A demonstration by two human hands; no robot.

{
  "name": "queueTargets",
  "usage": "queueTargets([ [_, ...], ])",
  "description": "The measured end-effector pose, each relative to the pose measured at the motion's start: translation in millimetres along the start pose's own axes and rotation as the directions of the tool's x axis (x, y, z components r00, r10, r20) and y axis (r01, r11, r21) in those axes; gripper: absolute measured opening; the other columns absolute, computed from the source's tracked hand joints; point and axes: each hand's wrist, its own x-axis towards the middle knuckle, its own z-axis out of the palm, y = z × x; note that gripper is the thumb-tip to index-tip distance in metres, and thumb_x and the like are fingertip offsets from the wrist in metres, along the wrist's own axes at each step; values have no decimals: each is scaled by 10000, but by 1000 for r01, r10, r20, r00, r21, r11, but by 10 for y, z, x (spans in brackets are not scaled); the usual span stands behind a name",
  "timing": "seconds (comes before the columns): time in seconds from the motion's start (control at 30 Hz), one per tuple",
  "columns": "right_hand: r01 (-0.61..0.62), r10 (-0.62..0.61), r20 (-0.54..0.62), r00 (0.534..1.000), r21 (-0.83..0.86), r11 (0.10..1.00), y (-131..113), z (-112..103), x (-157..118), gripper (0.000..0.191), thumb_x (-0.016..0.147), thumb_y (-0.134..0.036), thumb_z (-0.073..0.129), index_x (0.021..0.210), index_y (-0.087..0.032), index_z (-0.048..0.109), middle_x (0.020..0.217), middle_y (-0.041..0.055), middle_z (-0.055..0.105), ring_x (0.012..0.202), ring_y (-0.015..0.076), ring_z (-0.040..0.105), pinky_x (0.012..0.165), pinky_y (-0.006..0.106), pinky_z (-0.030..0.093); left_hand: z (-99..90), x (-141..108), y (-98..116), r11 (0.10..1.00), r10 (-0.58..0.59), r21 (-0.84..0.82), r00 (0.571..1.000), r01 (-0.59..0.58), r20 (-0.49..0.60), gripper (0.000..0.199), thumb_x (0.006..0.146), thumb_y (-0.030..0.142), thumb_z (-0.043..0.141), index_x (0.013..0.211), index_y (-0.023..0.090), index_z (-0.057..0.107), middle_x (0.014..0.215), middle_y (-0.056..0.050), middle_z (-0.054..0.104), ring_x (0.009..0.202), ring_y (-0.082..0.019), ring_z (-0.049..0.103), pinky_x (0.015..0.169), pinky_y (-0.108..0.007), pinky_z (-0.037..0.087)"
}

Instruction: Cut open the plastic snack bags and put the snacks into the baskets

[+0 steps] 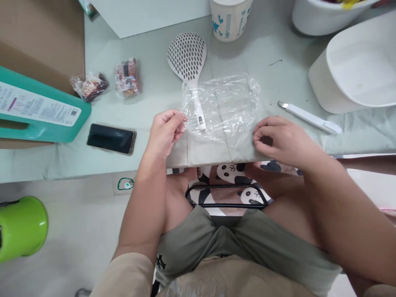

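A clear, crinkled plastic bag (230,107) lies on the table between my hands. My left hand (168,128) is closed, pinching the bag's left edge between thumb and fingers. My right hand (276,138) is at the bag's lower right side, its fingers curled and thumb brought in; whether film is between the fingertips I cannot make out. A white skimmer (187,53) with a perforated head lies with its handle toward me. The bag overlaps the handle; I cannot tell whether the handle is inside or underneath. Right of the bag lies a white utility knife (309,116).
On the left are a phone (110,139), two small wrapped snacks (127,78), a green handled container (46,109) and a cardboard box (43,37). A paper cup (230,20) and white bins (334,74) stand at the back and right. A green bucket (27,229) is on the floor.
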Motion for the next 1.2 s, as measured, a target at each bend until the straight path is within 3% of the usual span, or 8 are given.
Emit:
queueTargets([
  [0.13,-30,7,111,994,203,979,-154,-76,-80,104,795,-263,608,700,-228,630,1021,80,728,799,220,687,756,392,549,-2,4,-20,1000,11,-18,1000,-11,11,143,768,213,672,638,178,624,525,41,429,466,-50,376,389,-163,228],
  [0.27,31,-175,341,924,389,921,-316,-49,-134,165,877,-278,583,787,-227,711,991,63,748,800,183,708,737,336,539,-4,12,-36,1000,15,-11,1000,-15,18,143,780,180,668,643,178,629,529,39,429,468,-56,389,390,-171,235],
  [0.47,-2,-66,249,966,262,965,-313,1,-92,128,850,-269,623,727,-238,636,763,25,710,675,174,633,652,328,495,-7,23,-40,1000,15,0,1000,-15,24,158,798,176,655,642,180,631,530,35,435,470,-55,390,392,-167,241],
  [0.73,-79,-148,453,879,446,891,-225,-46,-136,254,844,-225,599,1004,-265,792,906,-5,832,780,182,780,690,297,579,7,31,-50,999,25,24,999,-26,32,159,806,198,650,650,185,621,546,28,442,469,-57,383,394,-175,239],
  [0.9,-106,-78,428,900,390,915,-226,-46,-133,213,839,-267,650,1003,-254,785,889,14,827,750,184,773,669,296,580,5,40,-56,1000,25,4,999,-25,31,155,798,183,651,644,181,630,535,28,450,460,-54,383,390,-172,234],
  [1.0,-137,-37,386,922,414,900,-273,-61,-123,114,837,-299,686,913,-255,758,752,2,784,649,172,727,585,288,539,13,34,-45,1000,23,-13,999,-23,43,158,793,163,648,636,179,635,528,28,455,460,-54,387,394,-172,237],
  [1.1,-202,145,158,977,442,874,-308,-68,-92,135,812,-353,741,747,-245,694,589,-15,667,501,136,586,468,278,432,25,22,-26,1000,25,-1,998,-25,51,153,791,158,645,640,181,636,528,30,453,459,-56,386,397,-177,236],
  [1.2,-293,374,-56,926,518,804,-300,-35,-14,211,823,-364,753,690,-231,658,575,-12,618,473,113,501,435,270,385,41,9,-9,1000,23,12,999,-24,49,152,795,165,641,644,182,632,537,29,453,461,-58,387,397,-181,234],
])
